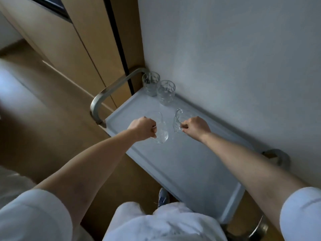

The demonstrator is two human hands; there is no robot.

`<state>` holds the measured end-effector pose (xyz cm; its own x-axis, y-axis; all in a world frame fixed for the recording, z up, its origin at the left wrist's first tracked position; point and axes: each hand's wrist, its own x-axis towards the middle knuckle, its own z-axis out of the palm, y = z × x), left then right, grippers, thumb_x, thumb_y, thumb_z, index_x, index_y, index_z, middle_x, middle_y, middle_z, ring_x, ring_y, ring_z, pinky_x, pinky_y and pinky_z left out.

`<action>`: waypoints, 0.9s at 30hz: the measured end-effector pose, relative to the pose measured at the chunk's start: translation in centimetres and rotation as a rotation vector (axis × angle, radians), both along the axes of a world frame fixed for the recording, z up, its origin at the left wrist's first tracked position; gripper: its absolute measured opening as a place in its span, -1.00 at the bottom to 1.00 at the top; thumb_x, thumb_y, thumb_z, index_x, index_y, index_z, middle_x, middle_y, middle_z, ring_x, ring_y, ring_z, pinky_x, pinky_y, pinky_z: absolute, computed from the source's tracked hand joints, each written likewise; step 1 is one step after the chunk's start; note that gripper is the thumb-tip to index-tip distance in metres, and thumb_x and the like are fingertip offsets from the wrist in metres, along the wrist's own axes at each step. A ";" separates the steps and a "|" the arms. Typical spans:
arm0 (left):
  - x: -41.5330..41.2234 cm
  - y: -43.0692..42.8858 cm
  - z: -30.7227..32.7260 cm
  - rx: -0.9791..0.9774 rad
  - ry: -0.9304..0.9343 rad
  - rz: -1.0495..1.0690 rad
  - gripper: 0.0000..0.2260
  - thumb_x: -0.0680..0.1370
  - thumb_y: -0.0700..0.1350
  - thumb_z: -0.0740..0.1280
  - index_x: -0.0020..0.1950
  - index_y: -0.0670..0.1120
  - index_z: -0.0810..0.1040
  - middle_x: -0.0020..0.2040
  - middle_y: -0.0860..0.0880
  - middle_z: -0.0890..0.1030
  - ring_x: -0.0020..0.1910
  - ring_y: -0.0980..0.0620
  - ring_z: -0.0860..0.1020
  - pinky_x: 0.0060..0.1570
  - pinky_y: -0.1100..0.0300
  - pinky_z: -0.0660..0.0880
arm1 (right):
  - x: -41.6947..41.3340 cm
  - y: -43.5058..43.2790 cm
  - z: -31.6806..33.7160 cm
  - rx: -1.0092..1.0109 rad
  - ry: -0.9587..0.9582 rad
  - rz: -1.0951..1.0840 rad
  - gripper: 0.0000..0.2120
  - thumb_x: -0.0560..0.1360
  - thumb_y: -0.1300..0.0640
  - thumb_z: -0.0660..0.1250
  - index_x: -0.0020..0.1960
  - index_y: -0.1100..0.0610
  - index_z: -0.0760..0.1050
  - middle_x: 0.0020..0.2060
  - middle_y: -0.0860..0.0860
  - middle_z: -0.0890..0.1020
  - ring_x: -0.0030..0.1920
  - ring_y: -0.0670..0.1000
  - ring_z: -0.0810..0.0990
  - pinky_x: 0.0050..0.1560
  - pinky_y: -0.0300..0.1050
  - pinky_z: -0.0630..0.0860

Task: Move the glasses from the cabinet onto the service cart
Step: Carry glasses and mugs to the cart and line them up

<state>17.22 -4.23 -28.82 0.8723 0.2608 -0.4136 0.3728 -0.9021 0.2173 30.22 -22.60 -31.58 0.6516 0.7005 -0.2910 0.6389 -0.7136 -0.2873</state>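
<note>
Glasses counted: four, all clear and cut-patterned, all at the cart [191, 162]. Two stand upright at the cart's upper corner, near mid-frame: the corner glass [150, 83] next to the handle [111, 91], and the second glass [165, 92] just beside it to the lower right. Whether these two touch cannot be told.

The other two are held over the cart's upper half. The left hand [142, 127] has its fingers curled round the left glass [160, 131], which is tilted. The right hand [196, 126] pinches the right glass [178, 120] at its side, fingers curled; this glass also leans. Both held glasses are blurred, so contact with the cart top cannot be determined. They are near each other but apart.

Hands counted: two, on bare forearms. Cart handles counted: two, the second [279, 155] at the right. The cart stands against the wall [225, 49]; the cabinet [78, 49] fills the upper left.
</note>
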 end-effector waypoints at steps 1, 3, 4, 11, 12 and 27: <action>1.0 0.6 -0.1 0.005 -0.002 -0.037 -0.91 0.53 -0.03 0.34 -0.16 0.03 0.52 -0.19 0.17 0.54 -0.12 0.10 0.51 -0.22 0.23 0.40 | 0.5 0.4 0.1 0.001 0.003 -0.009 -0.79 0.46 0.11 0.30 0.04 0.06 0.64 0.02 0.06 0.67 0.07 0.14 0.59 0.03 -0.04 0.53; 3.1 1.4 -0.6 0.023 -0.007 -0.117 -0.90 0.54 -0.02 0.33 -0.17 0.05 0.50 -0.18 0.14 0.52 -0.12 0.07 0.51 -0.23 0.23 0.38 | 1.1 0.7 -0.3 -0.012 -0.003 -0.054 -0.78 0.47 0.12 0.28 0.04 0.05 0.64 0.01 0.06 0.67 0.06 0.14 0.60 0.03 -0.04 0.54; 4.1 1.9 -1.0 0.023 -0.004 -0.160 -0.90 0.54 -0.02 0.32 -0.17 0.05 0.49 -0.16 0.12 0.52 -0.12 0.06 0.51 -0.22 0.23 0.37 | 1.4 0.9 -0.8 -0.013 0.001 -0.087 -0.79 0.47 0.12 0.27 0.03 0.05 0.64 0.00 0.06 0.67 0.05 0.14 0.60 0.02 -0.05 0.54; 10.4 4.5 -3.8 0.171 -0.065 -0.642 -0.88 0.59 -0.04 0.27 0.10 0.03 0.53 0.01 0.00 0.63 0.03 -0.04 0.58 -0.14 0.26 0.29 | 1.5 0.9 -3.6 0.010 -0.031 -0.289 -0.72 0.52 0.15 0.25 0.16 -0.03 0.61 0.01 0.08 0.68 0.09 0.15 0.60 0.18 -0.12 0.41; 11.0 4.8 -4.3 0.193 -0.079 -0.713 -0.86 0.60 -0.05 0.26 0.14 0.02 0.53 0.02 -0.02 0.64 0.05 -0.05 0.58 -0.12 0.26 0.27 | 1.2 1.1 -4.2 0.027 -0.060 -0.323 -0.73 0.51 0.16 0.27 0.14 -0.02 0.62 -0.04 0.11 0.69 0.06 0.15 0.61 0.25 -0.11 0.34; 13.4 9.4 -9.6 0.004 -0.175 -0.971 -0.83 0.54 -0.01 0.33 0.11 0.05 0.60 0.23 0.07 0.56 0.39 0.10 0.31 0.46 0.07 -0.16 | -3.8 6.3 -6.4 0.363 -0.057 -0.944 -0.81 0.45 0.20 0.42 0.04 0.25 0.64 0.02 0.11 0.68 0.13 0.09 0.59 0.47 -0.07 -0.08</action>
<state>30.60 5.14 -38.45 0.7573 -0.5994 -0.2593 -0.5669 -0.8005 0.1948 26.42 -16.32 -37.98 0.9912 -0.0680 -0.1139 -0.1215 -0.8095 -0.5743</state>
